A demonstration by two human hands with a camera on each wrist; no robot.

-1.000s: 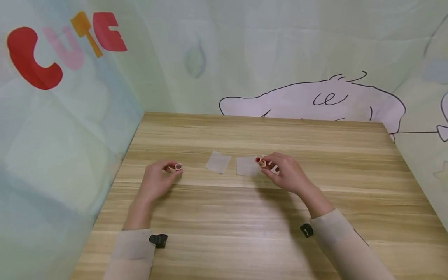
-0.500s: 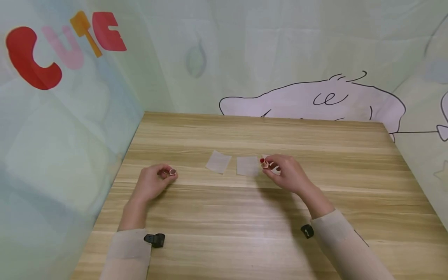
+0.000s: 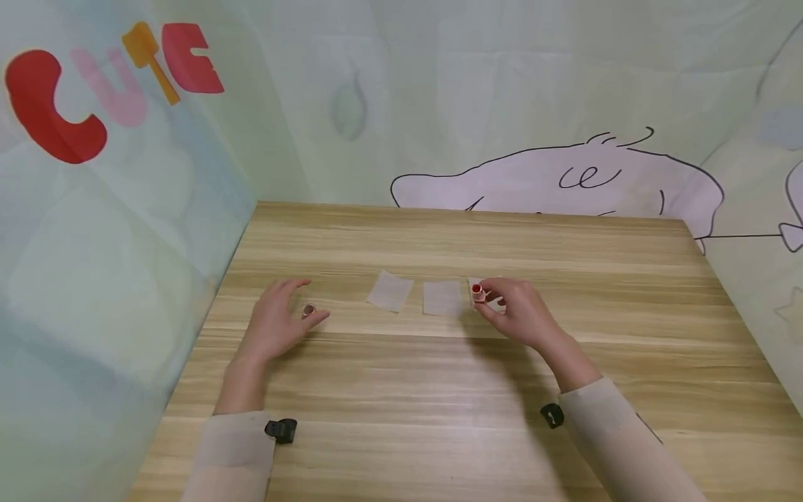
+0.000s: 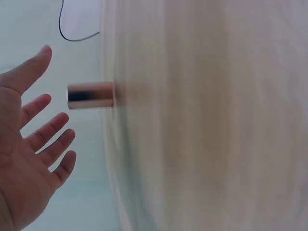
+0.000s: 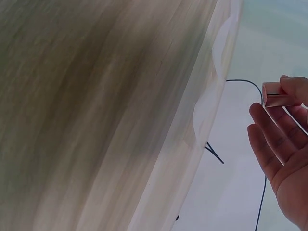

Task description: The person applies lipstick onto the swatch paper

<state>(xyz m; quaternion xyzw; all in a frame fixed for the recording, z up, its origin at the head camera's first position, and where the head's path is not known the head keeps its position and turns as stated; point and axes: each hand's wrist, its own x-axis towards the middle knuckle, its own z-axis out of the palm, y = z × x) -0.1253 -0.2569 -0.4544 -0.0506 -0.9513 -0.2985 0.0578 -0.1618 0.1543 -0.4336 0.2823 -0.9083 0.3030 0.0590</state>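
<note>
1. Pinching the lipstick tube (image 3: 479, 295), the right hand (image 3: 517, 310) hangs at three o'clock of two paper squares (image 3: 442, 298) in the head view, partly blocking a third sheet (image 3: 472, 283); the tube's red end looks soft, fragile.
2. Left wrist: the left hand (image 4: 29, 159) spreads empty beside the upright cap (image 4: 90, 95), probably light, slippery.
3. Right wrist: the rigid-looking case (image 5: 274, 94) suits gripping by its sides.
</note>
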